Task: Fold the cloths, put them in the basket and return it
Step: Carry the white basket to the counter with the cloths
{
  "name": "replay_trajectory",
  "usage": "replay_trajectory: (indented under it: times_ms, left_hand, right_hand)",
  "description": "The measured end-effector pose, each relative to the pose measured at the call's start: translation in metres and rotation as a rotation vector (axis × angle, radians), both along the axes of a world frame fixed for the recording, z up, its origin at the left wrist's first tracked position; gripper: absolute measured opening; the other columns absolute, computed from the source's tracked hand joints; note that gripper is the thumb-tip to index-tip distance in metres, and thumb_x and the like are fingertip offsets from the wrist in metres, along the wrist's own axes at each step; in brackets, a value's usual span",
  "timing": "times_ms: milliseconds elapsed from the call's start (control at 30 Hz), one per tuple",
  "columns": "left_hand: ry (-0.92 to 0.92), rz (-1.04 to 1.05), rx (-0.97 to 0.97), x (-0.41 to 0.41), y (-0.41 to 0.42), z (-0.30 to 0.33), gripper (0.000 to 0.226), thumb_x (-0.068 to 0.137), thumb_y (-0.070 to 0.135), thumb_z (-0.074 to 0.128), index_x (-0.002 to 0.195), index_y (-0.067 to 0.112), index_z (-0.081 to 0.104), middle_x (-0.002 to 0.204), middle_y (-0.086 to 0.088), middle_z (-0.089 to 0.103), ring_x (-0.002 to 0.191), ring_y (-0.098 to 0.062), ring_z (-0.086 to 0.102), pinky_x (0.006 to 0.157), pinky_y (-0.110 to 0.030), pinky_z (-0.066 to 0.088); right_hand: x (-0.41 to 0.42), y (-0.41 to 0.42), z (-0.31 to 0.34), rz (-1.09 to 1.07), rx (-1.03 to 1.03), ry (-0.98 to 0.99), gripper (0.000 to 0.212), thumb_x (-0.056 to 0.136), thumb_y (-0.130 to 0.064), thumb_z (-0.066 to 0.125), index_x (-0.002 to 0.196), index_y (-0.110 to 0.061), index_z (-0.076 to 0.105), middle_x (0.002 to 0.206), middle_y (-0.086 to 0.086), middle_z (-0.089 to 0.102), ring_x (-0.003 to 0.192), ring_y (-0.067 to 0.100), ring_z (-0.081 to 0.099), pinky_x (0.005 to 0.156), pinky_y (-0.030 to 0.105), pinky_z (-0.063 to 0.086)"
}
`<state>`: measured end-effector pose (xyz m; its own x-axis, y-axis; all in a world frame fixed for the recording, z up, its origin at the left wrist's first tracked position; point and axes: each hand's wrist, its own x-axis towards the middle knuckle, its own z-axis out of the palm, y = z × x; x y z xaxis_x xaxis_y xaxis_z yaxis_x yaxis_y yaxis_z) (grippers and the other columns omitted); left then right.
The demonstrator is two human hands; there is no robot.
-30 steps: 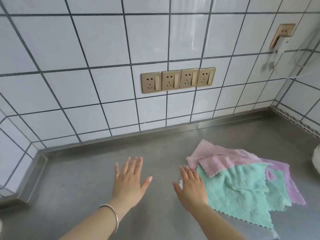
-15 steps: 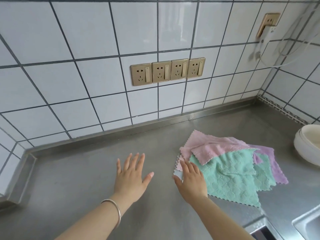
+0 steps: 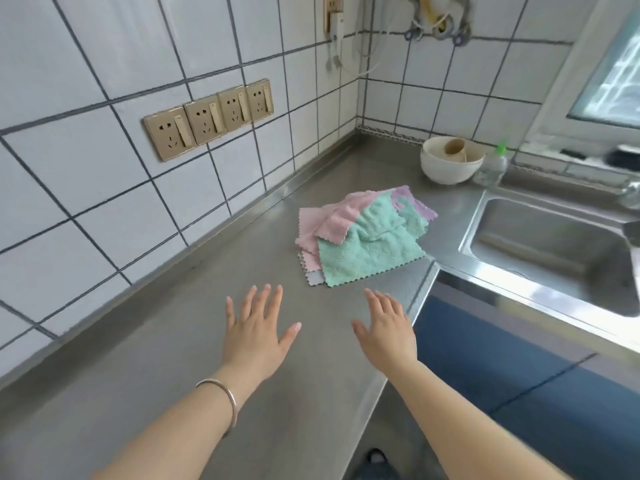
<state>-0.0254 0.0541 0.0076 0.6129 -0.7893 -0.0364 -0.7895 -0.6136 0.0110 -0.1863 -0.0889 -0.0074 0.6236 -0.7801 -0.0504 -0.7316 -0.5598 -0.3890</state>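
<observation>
So this looks like the very start of the job, nothing folded yet. The cloths sit in a loose messy pile on the steel table, pink and purple ones under a green one on top, just left of the sink. Both hands are spread flat with straight fingers, holding nothing: left hand low over the bare table, right hand near the table's front edge, both a bit short of the pile and not touching it. No basket anywhere in view, so can't say where that is. A white bowl sits back by the corner. I'd guess the next move is reaching forward, pinching the green cloth by its corners and pulling it onto the bare patch to flatten before folding.
</observation>
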Motion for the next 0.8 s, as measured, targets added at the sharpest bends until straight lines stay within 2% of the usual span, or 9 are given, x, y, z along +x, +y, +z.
replay_trajectory:
  times_ms: [267,467,633,800]
  left_hand:
    - [-0.005,-0.334,-0.03,-0.102,-0.006,0.026,0.094,0.065,0.067,-0.013,0.149,0.025,-0.003,0.159,0.002,0.003,0.146,-0.019,-0.003,0.115,-0.05,-0.007]
    - [-0.026,-0.587,-0.025,-0.211,-0.02,0.036,0.091,0.067,0.067,-0.012,0.148,0.026,-0.005,0.158,0.003,0.0,0.146,-0.019,-0.005,0.115,-0.051,-0.009]
    - [-0.033,-0.83,-0.068,-0.334,-0.023,0.045,0.071,0.091,0.06,0.021,0.148,0.026,-0.002,0.158,0.004,0.002,0.146,-0.019,-0.004,0.117,-0.052,-0.006]
    - [0.002,-1.039,-0.178,-0.477,-0.013,0.068,0.067,0.093,0.055,0.026,0.149,0.027,0.004,0.158,0.004,0.008,0.146,-0.019,-0.001,0.117,-0.051,-0.005]
  right_hand:
    - [-0.134,0.054,0.021,-0.331,-0.059,-0.057,0.065,0.094,-0.047,0.037,0.149,-0.023,0.011,0.155,-0.003,0.022,0.144,0.018,0.013,0.117,0.033,0.015]
    - [-0.249,0.079,0.032,-0.534,-0.135,-0.017,0.076,0.089,-0.059,0.038,0.149,-0.024,0.008,0.156,-0.004,0.017,0.145,0.017,0.008,0.118,0.033,0.011]
    - [-0.37,0.122,0.048,-0.735,-0.201,-0.013,0.072,0.091,-0.054,0.04,0.149,-0.023,0.011,0.156,-0.003,0.018,0.145,0.018,0.009,0.118,0.034,0.011]
    - [-0.507,0.176,0.087,-0.935,-0.312,-0.033,0.069,0.09,-0.047,0.046,0.148,-0.021,0.019,0.153,0.002,0.025,0.143,0.02,0.016,0.115,0.037,0.017]
